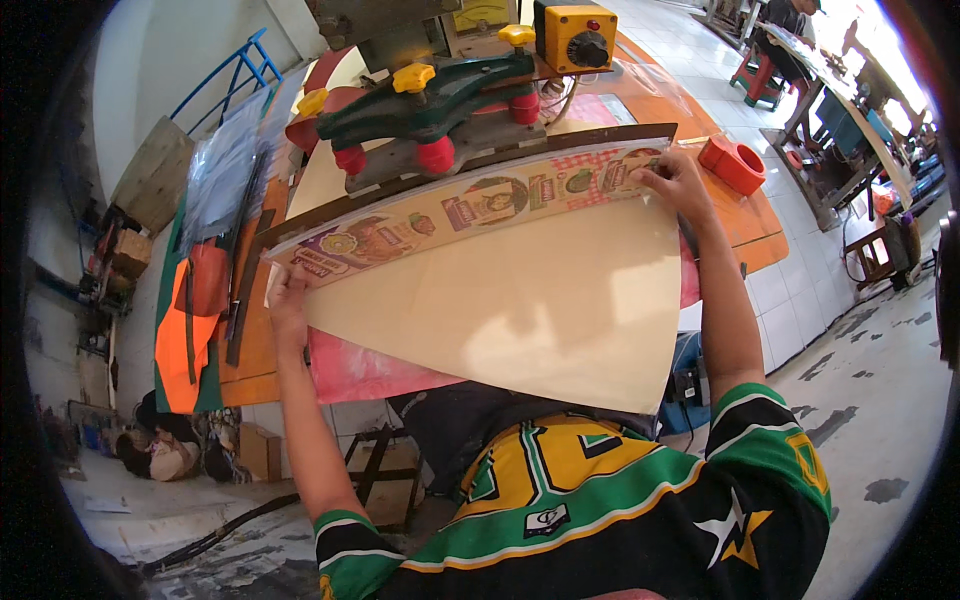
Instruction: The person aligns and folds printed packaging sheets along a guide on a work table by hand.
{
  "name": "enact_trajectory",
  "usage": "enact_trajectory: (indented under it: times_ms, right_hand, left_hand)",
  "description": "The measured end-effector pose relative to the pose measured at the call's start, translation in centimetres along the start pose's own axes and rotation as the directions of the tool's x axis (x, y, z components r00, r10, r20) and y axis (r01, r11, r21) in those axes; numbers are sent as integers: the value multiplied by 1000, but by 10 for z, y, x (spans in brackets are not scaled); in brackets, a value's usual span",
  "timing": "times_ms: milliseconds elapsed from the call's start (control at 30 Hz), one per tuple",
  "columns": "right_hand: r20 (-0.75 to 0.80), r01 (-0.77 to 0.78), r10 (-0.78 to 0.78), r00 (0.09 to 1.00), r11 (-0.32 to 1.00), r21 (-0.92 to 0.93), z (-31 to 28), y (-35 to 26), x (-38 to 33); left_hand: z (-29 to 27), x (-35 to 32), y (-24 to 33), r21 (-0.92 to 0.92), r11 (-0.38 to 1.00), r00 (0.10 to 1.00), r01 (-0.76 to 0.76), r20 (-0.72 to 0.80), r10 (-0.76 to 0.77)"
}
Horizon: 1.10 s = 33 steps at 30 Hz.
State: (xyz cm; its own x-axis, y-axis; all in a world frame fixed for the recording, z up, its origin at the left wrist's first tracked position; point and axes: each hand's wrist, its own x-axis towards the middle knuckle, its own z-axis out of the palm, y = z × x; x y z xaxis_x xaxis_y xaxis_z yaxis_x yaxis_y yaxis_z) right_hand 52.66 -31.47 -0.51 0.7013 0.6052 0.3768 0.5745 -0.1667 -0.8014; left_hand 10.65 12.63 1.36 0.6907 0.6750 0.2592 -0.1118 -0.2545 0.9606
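A long clear strip with colourful food-label prints (470,208) stretches across the far edge of a broad cream sheet (540,300). My left hand (288,300) pinches the strip's left end, fingers closed. At the opposite end, my right hand (678,190) grips the strip's corner between thumb and fingers. Just beyond the strip lies a dark straight bar (655,132), below a press-like machine with a green bracket (425,100), yellow knobs and red cylinders. Pink sheeting (370,368) shows under the cream sheet. Whether strip and cream sheet are joined, I cannot tell.
A yellow control box (575,40) with a black dial sits on the machine. An orange-red tape roll (733,165) rests on the orange tabletop (755,225) at right. Plastic sheets (225,180) and orange pieces (190,335) lie left. Another person (785,25) sits far right.
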Motion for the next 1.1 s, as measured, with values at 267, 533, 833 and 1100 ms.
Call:
enact_trajectory:
  times_ms: [267, 533, 833, 1100]
  right_hand:
    - [-55, 82, -70, 996, 956, 283, 10, -27, -3]
    - [-6, 50, -50, 999, 981, 186, 4, -11, 0]
    - [-141, 49, -2, 990, 942, 333, -9, -24, -4]
    - [-171, 52, 21, 985, 910, 411, -14, -24, -5]
  left_hand:
    - [-13, -5, -15, 102, 992, 995, -76, -58, 82]
    - [-15, 1, -19, 181, 976, 968, -119, -196, 155]
    - [-18, 0, -20, 228, 960, 938, -165, -265, 225]
    - [-11, 0, -17, 206, 963, 934, -173, -278, 227]
